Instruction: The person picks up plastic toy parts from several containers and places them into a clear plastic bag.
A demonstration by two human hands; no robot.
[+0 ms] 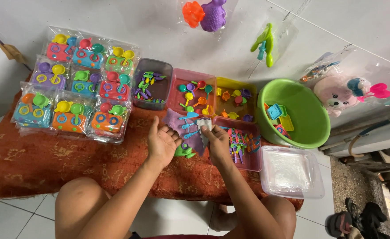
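Your hands [188, 141] meet over a toy set [189, 128] on the cloth [48, 163]. Bagged toy sets [77, 95] lie to your left, small trays [192, 90] behind. The bowl [312, 132] sits right, with what may be a box of bags [290, 172] in front.

White tiled floor [168, 217]; rust-orange patterned cloth [48, 163] covers a low surface; white wall [159, 26] behind; even daylight throughout.

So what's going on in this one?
A person sits at a low table with an orange cloth, both hands on a clear bag of small toy pieces. The left hand lies open beside it; the right hand pinches its top. Finished toy packs lie left, trays of loose parts behind.
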